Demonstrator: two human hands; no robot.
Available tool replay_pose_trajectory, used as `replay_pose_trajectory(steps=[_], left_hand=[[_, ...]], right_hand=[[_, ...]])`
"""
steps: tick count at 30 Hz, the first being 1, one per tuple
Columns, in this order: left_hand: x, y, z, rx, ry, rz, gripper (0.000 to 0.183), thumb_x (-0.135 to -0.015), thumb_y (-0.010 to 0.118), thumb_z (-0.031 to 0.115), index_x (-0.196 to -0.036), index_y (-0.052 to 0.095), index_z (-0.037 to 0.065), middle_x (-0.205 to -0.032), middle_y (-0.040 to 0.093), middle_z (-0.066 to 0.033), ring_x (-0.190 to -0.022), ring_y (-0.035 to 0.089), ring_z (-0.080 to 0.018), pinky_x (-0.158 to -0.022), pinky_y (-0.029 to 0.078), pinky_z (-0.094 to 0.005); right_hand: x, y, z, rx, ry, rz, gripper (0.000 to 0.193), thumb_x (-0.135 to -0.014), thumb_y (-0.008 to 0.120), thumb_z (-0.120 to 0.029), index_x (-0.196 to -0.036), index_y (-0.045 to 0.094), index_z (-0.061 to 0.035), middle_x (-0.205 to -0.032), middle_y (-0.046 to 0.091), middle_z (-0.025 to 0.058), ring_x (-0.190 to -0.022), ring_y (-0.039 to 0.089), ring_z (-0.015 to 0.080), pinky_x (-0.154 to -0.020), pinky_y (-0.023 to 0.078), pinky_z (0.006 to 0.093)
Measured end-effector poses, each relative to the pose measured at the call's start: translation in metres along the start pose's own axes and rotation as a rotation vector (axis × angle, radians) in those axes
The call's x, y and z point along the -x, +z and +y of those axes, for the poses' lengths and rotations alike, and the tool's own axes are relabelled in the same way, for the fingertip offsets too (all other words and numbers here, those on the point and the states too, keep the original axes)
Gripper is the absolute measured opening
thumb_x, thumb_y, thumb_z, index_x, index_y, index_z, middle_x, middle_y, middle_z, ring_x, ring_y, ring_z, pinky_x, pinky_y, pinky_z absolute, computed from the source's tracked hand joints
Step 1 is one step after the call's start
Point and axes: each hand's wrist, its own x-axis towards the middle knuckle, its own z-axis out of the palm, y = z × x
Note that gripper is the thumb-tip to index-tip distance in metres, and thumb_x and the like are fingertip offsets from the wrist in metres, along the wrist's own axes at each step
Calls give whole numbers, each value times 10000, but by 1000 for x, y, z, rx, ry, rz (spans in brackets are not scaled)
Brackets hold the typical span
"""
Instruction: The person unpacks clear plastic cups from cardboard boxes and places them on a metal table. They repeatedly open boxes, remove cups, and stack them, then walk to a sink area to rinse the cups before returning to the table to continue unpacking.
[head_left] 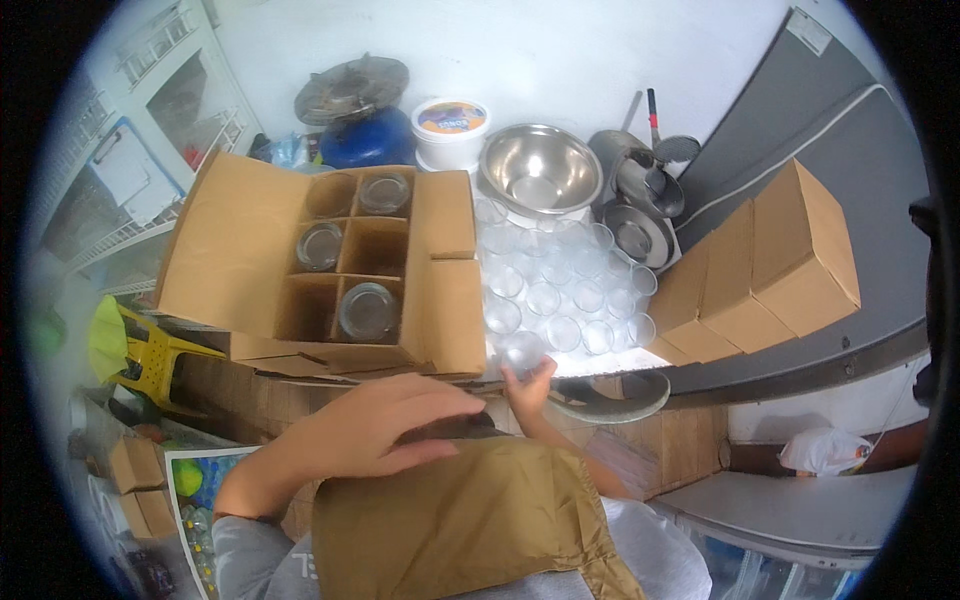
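Note:
My right hand (528,388) grips a clear drinking glass (520,350) at the front edge of the white table. Its thumb and fingers are around the lower part of the glass. My left hand (390,422) is held in front of my brown apron (460,515), fingers stretched out and thumb apart. A dark patch shows beneath it that I cannot make out. Ahead of it stands an open cardboard box (450,310) with dividers. Three glasses (367,311) sit in its compartments, and the others show bare cardboard. Right of the box, several clear glasses (560,265) stand close together.
Behind the glasses are a steel bowl (542,168), a white lidded bucket (450,132) and a blue gas cylinder (368,138). Metal pans (638,236) stand at the back right. Closed cardboard boxes (760,265) line the right side. A yellow stool (160,355) is at the left.

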Motion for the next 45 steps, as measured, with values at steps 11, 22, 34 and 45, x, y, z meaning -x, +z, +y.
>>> replay_pose_trajectory(steps=[11, 22, 34, 45], left_hand=[[39, -70, -20, -688, -81, 427, 255, -794, 710, 113, -1038, 647, 77, -997, 657, -68, -920, 599, -294, -791, 478, -398], [-9, -116, -51, -943, -582, 129, 421, -865, 663, 376, -1111, 527, 62, -969, 659, -162, -972, 614, -350, -844, 459, -465], [4, -128, -55, -703, -414, 219, 468, -834, 713, 294, -1168, 518, 31, -1137, 603, -196, -1082, 570, -367, -899, 455, -456], [26, -96, -61, -854, -431, 334, 563, -779, 759, 231, -1237, 508, 20, -1221, 530, -163, -1136, 490, -354, -975, 413, -440]], right_hand=[[0, 11, -18, -52, 208, 96, 742, -679, 858, -89, -1234, 367, -40, -1036, 480, 103, -890, 509, 193, -789, 466, 344], [0, -37, -303, -154, -734, -560, 260, -840, 682, 11, -1066, 558, -28, -911, 600, 56, -824, 571, 162, -781, 485, 292], [-76, 122, -419, 932, -1220, -910, 408, -778, 596, -122, -1177, 675, -159, -1092, 670, 137, -1160, 518, 332, -1133, 146, 629], [-62, 96, -485, 1015, -1404, -791, 121, -855, 653, -164, -959, 711, -188, -1015, 700, 0, -1145, 551, 251, -1117, 92, 713]])
